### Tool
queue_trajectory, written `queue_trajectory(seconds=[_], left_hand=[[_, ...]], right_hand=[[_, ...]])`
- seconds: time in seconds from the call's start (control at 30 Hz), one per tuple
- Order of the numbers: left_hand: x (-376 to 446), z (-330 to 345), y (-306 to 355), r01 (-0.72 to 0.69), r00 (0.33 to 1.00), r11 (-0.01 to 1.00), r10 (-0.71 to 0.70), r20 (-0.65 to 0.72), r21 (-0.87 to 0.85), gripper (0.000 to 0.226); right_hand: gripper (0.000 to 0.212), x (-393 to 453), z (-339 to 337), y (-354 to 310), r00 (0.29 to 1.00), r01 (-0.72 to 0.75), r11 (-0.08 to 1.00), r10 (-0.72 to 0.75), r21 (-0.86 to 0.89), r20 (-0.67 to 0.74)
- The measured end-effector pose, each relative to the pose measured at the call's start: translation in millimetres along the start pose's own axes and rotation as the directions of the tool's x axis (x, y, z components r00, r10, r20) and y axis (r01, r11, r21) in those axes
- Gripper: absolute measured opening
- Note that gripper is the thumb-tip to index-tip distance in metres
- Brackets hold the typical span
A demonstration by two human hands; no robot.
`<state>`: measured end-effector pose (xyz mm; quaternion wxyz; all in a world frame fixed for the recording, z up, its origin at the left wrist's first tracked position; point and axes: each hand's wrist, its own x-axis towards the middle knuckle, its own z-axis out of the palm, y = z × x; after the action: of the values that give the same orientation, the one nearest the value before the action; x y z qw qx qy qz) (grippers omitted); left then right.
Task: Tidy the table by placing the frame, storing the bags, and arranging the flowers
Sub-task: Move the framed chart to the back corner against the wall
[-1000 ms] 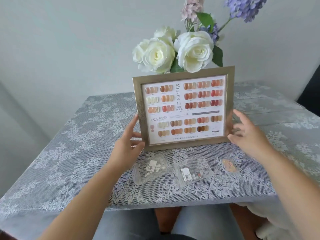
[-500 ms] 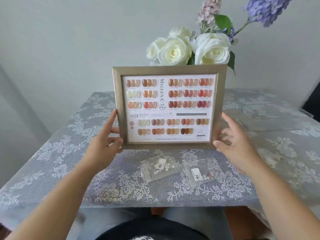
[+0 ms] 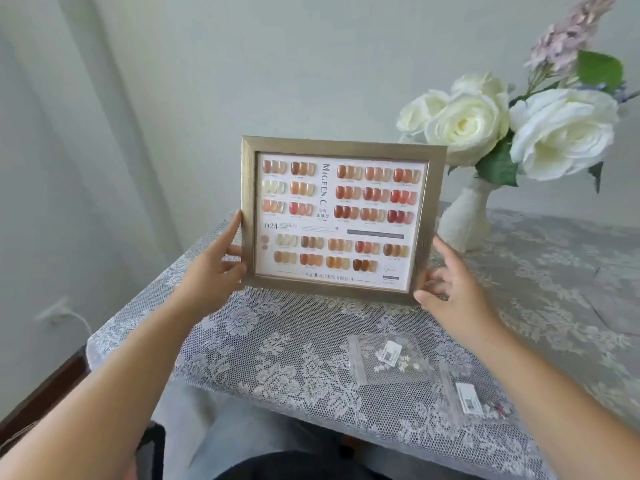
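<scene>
A gold-edged frame (image 3: 341,147) showing rows of nail colour samples is held upright just above the table's left side. My left hand (image 3: 213,268) grips its lower left edge and my right hand (image 3: 453,292) grips its lower right corner. White roses (image 3: 561,133) with lilac and purple sprigs stand in a white vase (image 3: 464,216) behind the frame to the right. Two clear small bags lie flat near the front edge: one (image 3: 388,358) with a white label, another (image 3: 474,403) partly under my right forearm.
A grey lace tablecloth (image 3: 294,341) covers the table. A pale wall is close behind, with a wall socket and cord (image 3: 57,311) low on the left. My lap shows below the table's front edge.
The frame was lifted off the table and carried to the left, away from the flowers. The view turned left, so the vase and bags now sit to the right.
</scene>
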<state>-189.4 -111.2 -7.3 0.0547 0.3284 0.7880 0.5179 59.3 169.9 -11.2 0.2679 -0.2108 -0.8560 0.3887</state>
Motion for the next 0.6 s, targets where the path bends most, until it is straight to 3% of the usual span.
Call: queue_trajectory(seconds=[0.17,0.6], left_hand=[[16.5,-13.8,-4.1,0.043,0.997,0.999,-0.041,-0.063,0.032,0.089],[111.5,-34.4,-30.8,0.058,0.998,0.996,-0.057,0.024,-0.066,0.089]], right_hand=[[0.099,39.2,17.6,-6.0,0.998,0.010,0.999,-0.012,0.038,0.056],[0.102,152.1,51.5,6.4,0.997,-0.065,0.997,0.064,0.045,0.043]])
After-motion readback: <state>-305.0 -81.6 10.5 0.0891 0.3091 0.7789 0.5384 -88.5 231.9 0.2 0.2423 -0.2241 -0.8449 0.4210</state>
